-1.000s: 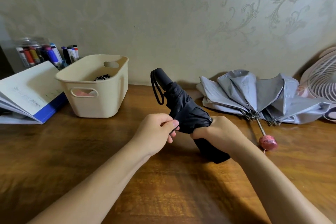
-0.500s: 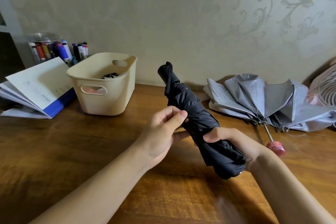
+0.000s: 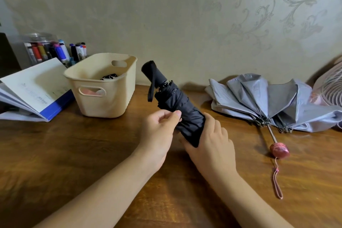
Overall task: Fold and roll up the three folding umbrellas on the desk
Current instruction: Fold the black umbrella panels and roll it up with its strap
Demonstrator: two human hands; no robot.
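Note:
A black folding umbrella (image 3: 177,105) is held tilted above the middle of the desk, its handle and wrist strap pointing up and to the left. My left hand (image 3: 159,131) pinches its rolled canopy from the left with thumb and fingers. My right hand (image 3: 212,146) wraps around the lower end of the canopy and hides the tip. A grey umbrella (image 3: 268,102) lies half open on the desk at the right, with a pink handle (image 3: 279,150) and cord pointing toward me.
A cream plastic basket (image 3: 103,98) with dark and pink items inside stands at the back left. Left of it lie an open book (image 3: 31,87) and a jar of markers (image 3: 42,48). A pink fan (image 3: 331,87) leans at the far right.
My right hand has shifted around the canopy's lower end and now covers the tip. The left fingers have moved from resting on the canopy to pinching it. The umbrella stands slightly more upright.

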